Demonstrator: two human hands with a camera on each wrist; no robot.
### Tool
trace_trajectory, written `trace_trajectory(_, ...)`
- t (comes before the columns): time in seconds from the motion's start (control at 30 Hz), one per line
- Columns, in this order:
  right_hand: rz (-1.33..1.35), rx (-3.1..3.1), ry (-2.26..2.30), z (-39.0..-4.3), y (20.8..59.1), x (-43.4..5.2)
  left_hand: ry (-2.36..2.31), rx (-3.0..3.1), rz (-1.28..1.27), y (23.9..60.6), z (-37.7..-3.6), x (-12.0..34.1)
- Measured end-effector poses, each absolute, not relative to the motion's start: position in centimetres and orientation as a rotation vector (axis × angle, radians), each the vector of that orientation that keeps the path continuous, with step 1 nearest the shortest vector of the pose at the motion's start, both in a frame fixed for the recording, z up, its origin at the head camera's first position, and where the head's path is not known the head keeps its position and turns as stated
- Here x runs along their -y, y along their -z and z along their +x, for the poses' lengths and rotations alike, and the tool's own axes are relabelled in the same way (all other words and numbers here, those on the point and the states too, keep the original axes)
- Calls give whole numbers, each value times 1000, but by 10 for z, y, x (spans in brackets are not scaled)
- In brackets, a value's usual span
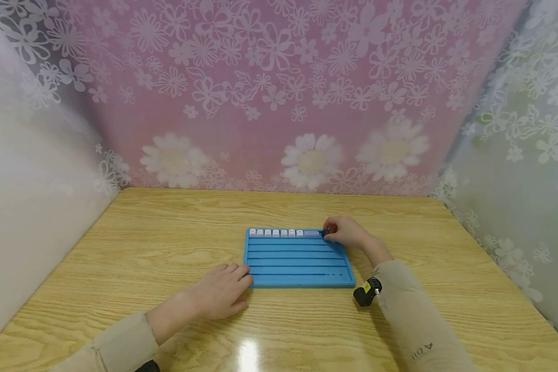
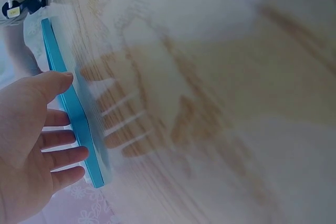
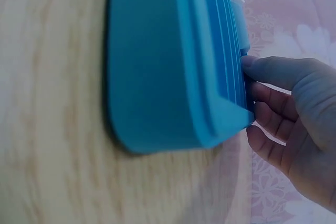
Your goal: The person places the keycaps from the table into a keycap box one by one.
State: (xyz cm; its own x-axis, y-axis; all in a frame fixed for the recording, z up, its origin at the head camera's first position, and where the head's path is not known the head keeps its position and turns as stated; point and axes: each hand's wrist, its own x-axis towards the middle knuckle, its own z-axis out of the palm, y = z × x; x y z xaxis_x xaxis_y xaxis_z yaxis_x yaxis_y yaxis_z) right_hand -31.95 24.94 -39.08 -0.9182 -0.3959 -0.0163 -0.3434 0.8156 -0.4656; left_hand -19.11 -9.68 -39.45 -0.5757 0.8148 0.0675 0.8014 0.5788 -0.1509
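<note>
A blue ridged tray lies on the table, with several white keycaps lined up along its back row. A longer lavender keycap follows them to the right. At the back right corner, my right hand pinches a small dark keycap between thumb and fingers, close over the end of that row. In the right wrist view the fingers mostly hide this piece. My left hand rests at the tray's front left corner; the left wrist view shows its fingers extended along the tray's side.
The wood-grain table runs back to a pink floral backdrop. A pale curtain closes the left side, and a floral one the right. A black wrist camera sits on the right sleeve.
</note>
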Motion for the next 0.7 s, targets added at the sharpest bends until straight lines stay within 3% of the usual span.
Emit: trace_trajectory(0.7, -606, -2890, 742, -322, 394, -250, -166, 2704, -1369, 393, -190, 97)
